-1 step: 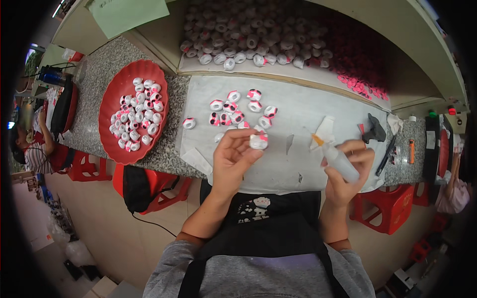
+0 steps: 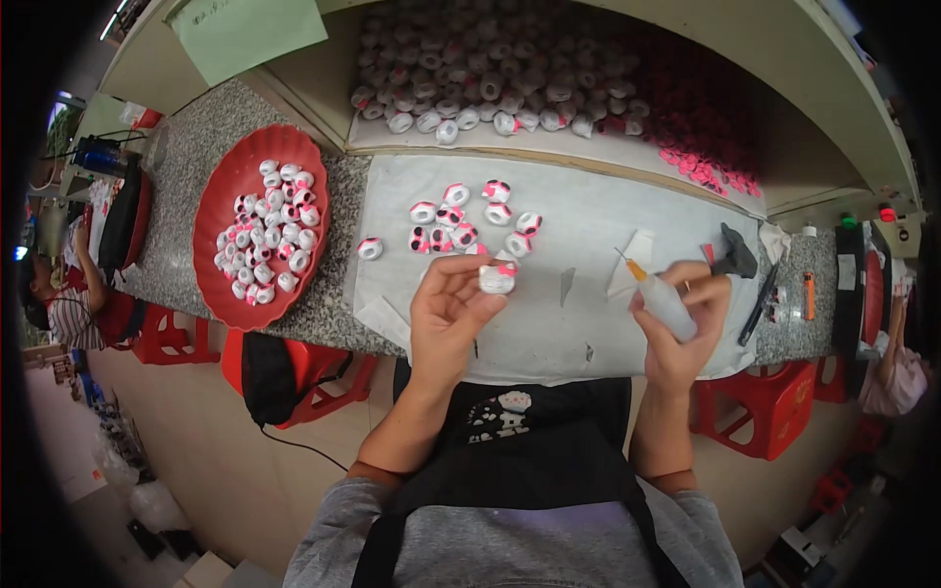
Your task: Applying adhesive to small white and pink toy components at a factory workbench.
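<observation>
Between the thumb and fingers of my left hand (image 2: 449, 318) is a small white-and-pink figure head (image 2: 497, 278), held above the white sheet (image 2: 529, 333). My right hand (image 2: 681, 338) grips a translucent squeeze bottle (image 2: 667, 308), whose orange nozzle ends in a thin needle pointing up and left. The needle is apart from the figure head. Beyond my left hand, several similar white pieces (image 2: 453, 218) with pink and black parts lie loosely grouped on the sheet. One more piece (image 2: 370, 249) sits alone to their left.
A red scalloped tray (image 2: 208, 230) full of similar pieces stands at the left. Across the back, a shelf holds heaped white pieces (image 2: 470, 69) and small pink parts (image 2: 711, 171). At the right lie a dark grey cloth-like object (image 2: 735, 252), a black tool (image 2: 758, 312) and an orange lighter-like item (image 2: 809, 296).
My left hand has shifted slightly left with the figure head. In my right hand the bottle has tilted, and its needle now shows plainly.
</observation>
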`<state>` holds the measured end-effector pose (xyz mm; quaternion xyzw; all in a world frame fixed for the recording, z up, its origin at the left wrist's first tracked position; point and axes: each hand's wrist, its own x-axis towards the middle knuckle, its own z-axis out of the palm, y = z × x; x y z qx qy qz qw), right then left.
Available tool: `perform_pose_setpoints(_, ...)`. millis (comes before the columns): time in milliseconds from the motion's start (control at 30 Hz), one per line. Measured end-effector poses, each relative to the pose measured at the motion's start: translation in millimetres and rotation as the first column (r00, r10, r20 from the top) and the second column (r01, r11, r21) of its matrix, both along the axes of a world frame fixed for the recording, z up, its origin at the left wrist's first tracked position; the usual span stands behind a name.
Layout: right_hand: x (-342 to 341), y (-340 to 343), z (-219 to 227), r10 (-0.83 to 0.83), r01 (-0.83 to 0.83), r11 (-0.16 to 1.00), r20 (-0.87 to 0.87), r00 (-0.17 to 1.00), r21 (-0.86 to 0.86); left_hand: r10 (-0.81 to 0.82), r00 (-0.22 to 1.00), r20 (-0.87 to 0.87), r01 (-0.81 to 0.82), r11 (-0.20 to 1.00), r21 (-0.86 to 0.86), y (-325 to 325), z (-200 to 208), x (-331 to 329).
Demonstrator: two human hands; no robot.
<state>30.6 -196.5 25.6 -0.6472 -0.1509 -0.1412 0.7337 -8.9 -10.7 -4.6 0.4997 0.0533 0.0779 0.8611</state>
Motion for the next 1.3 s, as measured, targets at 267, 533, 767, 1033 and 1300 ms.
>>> perform_pose_setpoints(267,107.9,-29.8,-9.1,0.089,-0.146,0.826,-0.129,0.988,-0.544,0.056,0.998,0.033,-0.056,0.998,-0.004,9.8,0.6,-3.9)
perform_pose_setpoints(533,152.8,21.6,-25.7,-0.253,0.222,0.305,0.146,0.957,-0.926,0.095,0.995,0.040,-0.095,0.995,-0.010,15.0,1.3,-1.2)
perform_pose_setpoints(767,136.7,13.2,-19.0,-0.209,0.374,0.465,0.311,0.927,-0.802,0.097,0.992,0.076,-0.097,0.995,-0.007,13.1,4.7,-12.0)
perform_pose_setpoints(1033,21.7,15.0,17.0,0.120,-0.179,0.979,-0.424,0.898,-0.101,-0.007,0.995,0.098,0.003,0.999,0.042,2.4,4.8,-7.8)
perform_pose_setpoints(1300,-14.6,31.7,-1.1,0.410,-0.289,0.906,-0.475,0.779,0.308,-0.069,0.985,0.157,0.015,0.947,0.321,-12.6,5.4,-5.5)
